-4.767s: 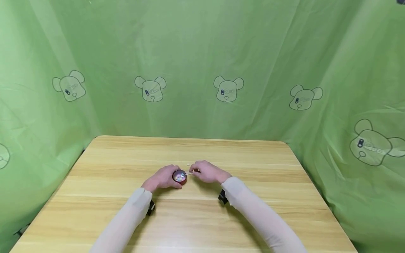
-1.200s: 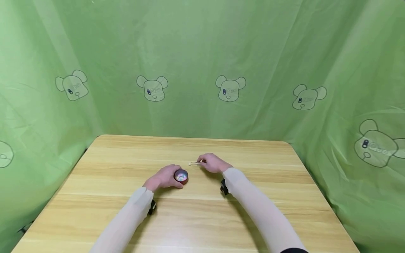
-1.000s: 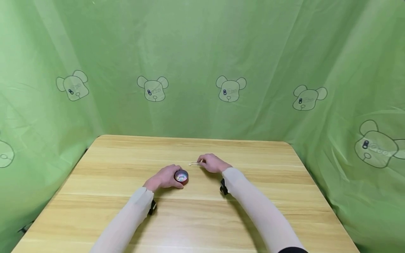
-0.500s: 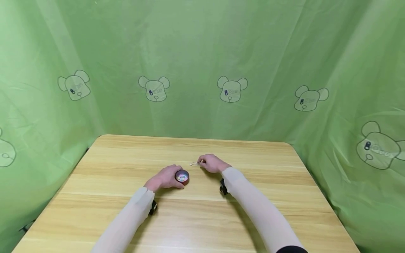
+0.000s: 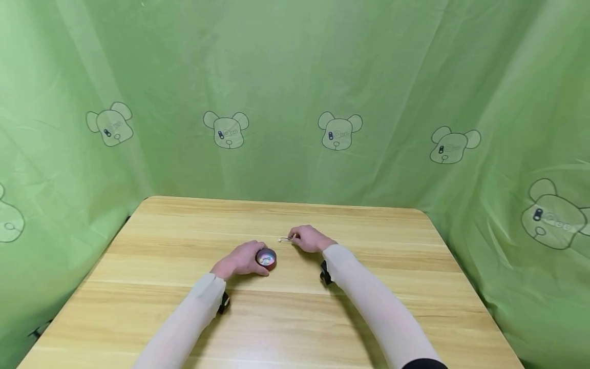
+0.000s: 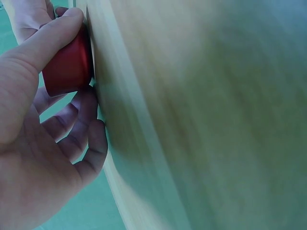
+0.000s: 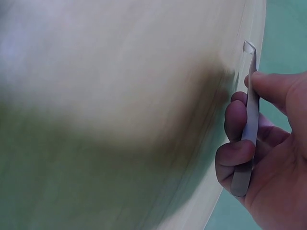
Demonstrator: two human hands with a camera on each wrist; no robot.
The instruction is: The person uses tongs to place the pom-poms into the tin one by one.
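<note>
In the head view my left hand (image 5: 243, 258) grips a small round red tin (image 5: 272, 266) that stands on the table. Its top is uncovered, with shiny multicoloured contents inside, too small to make out. The left wrist view shows my thumb over the tin's smooth red wall (image 6: 67, 69) and a finger at its base. Right of and beyond the tin, my right hand (image 5: 310, 239) holds metal tweezers (image 7: 252, 115) with a bent tip. Their tips point left and meet a tiny white piece (image 5: 279, 240) at table level; whether they pinch it, I cannot tell.
Both hands work over the middle of a pale wooden table (image 5: 193, 225) with rounded far corners. A green curtain (image 5: 281, 169) printed with bear heads hangs behind it and along both sides. Dark devices sit at both wrists.
Earlier the tweezer tips were at the tin's rim and the white piece lay apart. My right hand has since moved back to that piece; the left keeps its grip. In the last second little differs.
</note>
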